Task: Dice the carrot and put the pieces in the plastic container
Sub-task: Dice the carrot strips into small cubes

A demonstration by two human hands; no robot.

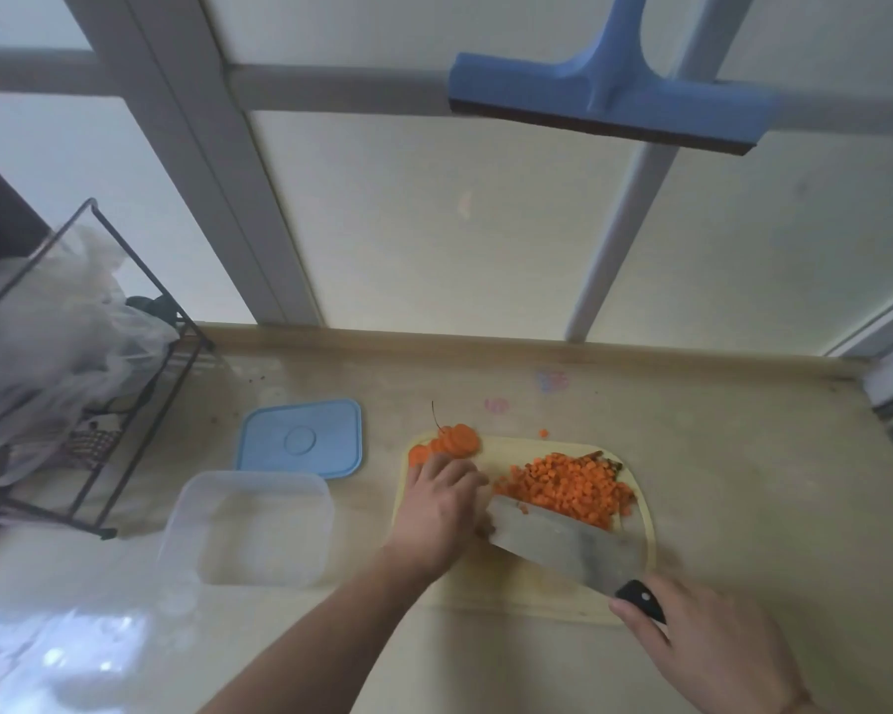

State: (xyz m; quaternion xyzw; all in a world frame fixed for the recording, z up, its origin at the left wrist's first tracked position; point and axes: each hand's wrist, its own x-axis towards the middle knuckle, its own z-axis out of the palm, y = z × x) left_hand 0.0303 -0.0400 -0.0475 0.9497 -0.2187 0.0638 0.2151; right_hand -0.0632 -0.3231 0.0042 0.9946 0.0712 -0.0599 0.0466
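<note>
A pile of diced carrot (570, 484) lies on the pale cutting board (635, 602). Carrot slices (452, 441) sit at the board's far left corner. My right hand (712, 649) grips the black handle of a cleaver (563, 541), whose blade stands on the board just in front of the dice. My left hand (442, 507) rests on the board with fingers curled beside the blade's left end; what lies under them is hidden. The clear plastic container (251, 528) stands empty left of the board.
A blue lid (300, 439) lies behind the container. A black wire rack (89, 383) with plastic bags stands at the far left. One carrot cube (543, 433) lies off the board. A blue squeegee (609, 95) hangs on the window above.
</note>
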